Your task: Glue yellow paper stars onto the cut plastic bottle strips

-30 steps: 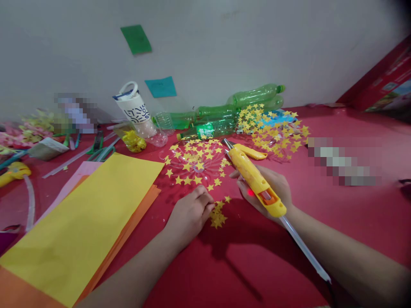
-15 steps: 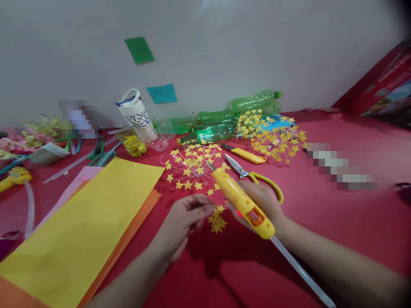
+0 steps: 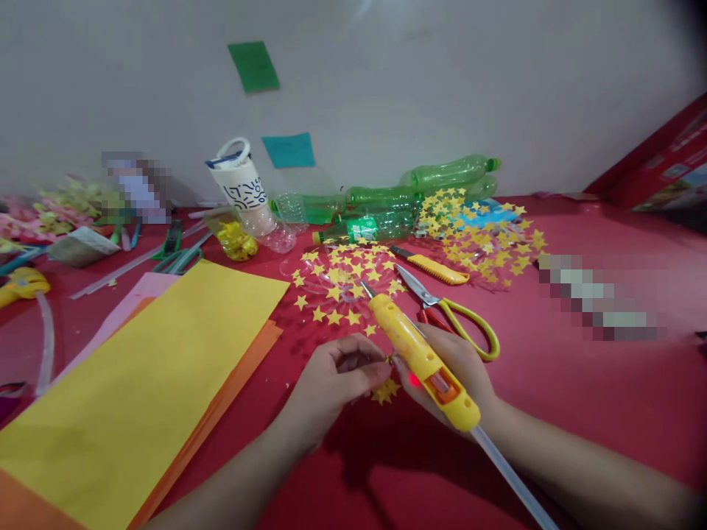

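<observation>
My right hand (image 3: 458, 361) is wrapped around a yellow hot glue gun (image 3: 417, 350), its nozzle pointing away toward the plastic strips and a glue stick (image 3: 513, 471) sticking out of its rear. A red light glows on its side. Close by, my left hand (image 3: 342, 379) has thumb and fingers pinched together near my right fingertips; whatever is between them is too small to make out. Under the pinch lies a small pile of yellow paper stars (image 3: 387, 391). Just beyond sits a splayed clear plastic bottle piece with yellow stars (image 3: 334, 293) along its strips.
Scissors (image 3: 467, 324) and a yellow box cutter (image 3: 439, 269) lie beyond my right hand. A second star-covered piece (image 3: 497, 239) and green plastic bottles (image 3: 375, 202) are at the back. Yellow paper (image 3: 166, 368) covers the left; a white tumbler (image 3: 240, 184) stands behind it.
Both hands sit slightly lower and farther right in the picture, as the whole view has shifted. My left fingertips are now closer to my right hand. The glue gun stays in my right hand.
</observation>
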A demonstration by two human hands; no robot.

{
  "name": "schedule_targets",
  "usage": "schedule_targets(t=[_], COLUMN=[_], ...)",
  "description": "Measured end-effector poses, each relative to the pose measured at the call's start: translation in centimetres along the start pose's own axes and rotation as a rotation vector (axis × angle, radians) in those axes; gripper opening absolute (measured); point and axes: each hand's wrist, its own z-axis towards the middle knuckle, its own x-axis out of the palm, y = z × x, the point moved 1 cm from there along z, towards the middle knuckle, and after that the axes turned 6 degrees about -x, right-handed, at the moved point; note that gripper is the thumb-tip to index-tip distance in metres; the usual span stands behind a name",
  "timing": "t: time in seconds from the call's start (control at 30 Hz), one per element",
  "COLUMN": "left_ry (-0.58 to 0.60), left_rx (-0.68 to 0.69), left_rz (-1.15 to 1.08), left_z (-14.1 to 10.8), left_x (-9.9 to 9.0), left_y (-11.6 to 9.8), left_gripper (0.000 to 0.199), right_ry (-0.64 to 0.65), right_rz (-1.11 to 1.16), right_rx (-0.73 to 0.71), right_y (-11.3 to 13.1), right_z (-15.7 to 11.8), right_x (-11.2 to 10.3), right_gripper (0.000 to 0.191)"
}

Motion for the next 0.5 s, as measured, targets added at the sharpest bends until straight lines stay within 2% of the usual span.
schedule_targets(t=[0.13,0.3,0.4,0.5], left_ry=[-0.064,-0.119,-0.236,-0.386], left_rx=[0.183,0.333,0.482,0.603], left_rz=[0.178,0.358,0.468,0.552], left_z=[-0.2,-0.5,-0.7,-0.8], left_x=[0.2,-0.1,-0.9,-1.9], left_y=[-0.3,-0.7,-1.5,-2.3], left_gripper=[0.006,0.01,0.016,0.014], right_ry=[0.001,-0.015,-0.071,-0.068], right_rz=[0.014,-0.001,0.0,0.006], right_rx=[0.019,0.002,-0.099,-0.199], right_y=[0.2,0.4,1.0,1.6], right_z=[0.2,0.6,1.3,1.7], right_x=[0.0,-0.5,-1.3,-1.9], right_gripper=[0.019,0.011,0.004,0.009])
